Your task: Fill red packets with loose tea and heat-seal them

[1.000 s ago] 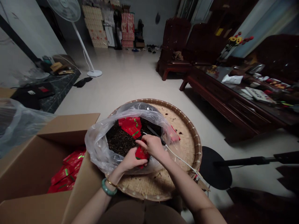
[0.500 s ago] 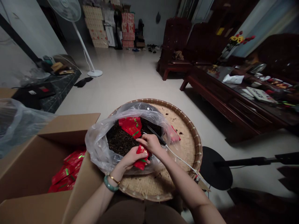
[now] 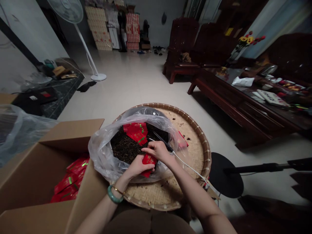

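My left hand (image 3: 137, 166) grips a small red packet (image 3: 148, 160) from below, fingers wrapped round it. My right hand (image 3: 158, 150) is closed on the packet's upper edge. Both hands hover over a clear plastic bag (image 3: 102, 152) holding dark loose tea leaves (image 3: 123, 148). A few empty red packets (image 3: 136, 131) lie on the leaves near the bag's far side. The bag rests on a round woven bamboo tray (image 3: 195, 143). A dark slim tool with a white cable (image 3: 162, 142) lies across the bag by my right hand.
An open cardboard box (image 3: 36, 169) at my left holds several red packets (image 3: 70, 182). Another plastic bag (image 3: 17, 130) sits far left. A dark wooden table (image 3: 243, 107) stands on the right, and a black stand base (image 3: 226, 177) is beside the tray. A standing fan (image 3: 80, 35) is behind.
My hands have shifted only slightly on the red packet; the packet has turned a little between my fingers, staying over the tea leaves.
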The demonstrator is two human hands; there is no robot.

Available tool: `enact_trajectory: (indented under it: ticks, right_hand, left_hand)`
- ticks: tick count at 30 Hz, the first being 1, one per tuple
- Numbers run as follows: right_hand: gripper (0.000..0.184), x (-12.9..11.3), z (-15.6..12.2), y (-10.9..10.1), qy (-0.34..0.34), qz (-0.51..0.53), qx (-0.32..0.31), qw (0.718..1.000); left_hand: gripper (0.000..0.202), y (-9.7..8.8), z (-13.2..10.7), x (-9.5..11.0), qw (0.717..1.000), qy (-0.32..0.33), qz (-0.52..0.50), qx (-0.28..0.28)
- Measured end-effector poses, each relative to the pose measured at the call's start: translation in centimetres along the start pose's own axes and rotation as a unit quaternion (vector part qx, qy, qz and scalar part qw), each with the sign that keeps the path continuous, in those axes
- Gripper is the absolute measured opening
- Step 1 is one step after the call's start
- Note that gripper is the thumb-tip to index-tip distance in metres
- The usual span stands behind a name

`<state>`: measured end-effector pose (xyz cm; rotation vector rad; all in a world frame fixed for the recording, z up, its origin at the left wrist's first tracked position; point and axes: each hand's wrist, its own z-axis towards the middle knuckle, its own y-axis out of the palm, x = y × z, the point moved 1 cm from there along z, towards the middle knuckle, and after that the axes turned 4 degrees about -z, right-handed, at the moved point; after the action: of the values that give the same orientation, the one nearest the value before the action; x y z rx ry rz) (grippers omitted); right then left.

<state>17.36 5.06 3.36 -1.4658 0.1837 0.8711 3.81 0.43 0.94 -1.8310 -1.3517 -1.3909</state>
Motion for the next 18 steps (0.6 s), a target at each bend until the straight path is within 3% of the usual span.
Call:
enact_trajectory:
  ticks: [10,16,18]
  right_hand:
    - [0.052,0.9,0.2,1.1,0.021,0.007,-0.015,1.0]
    - [0.054,1.2,0.1,1.5,0.03,-0.011,-0.017,0.999]
    - [0.053,1.0,0.1,1.7,0.032,-0.023,-0.016,0.999]
  left_hand:
    - [0.061,0.3,0.1,-1.2,0.991,-0.036,-0.126,0.032]
    - [0.055,0.0,0.6,-1.9,0.994,0.014,-0.065,0.084]
    - [0.05,0.0,0.7,-1.9,0.995,0.013,-0.067,0.074]
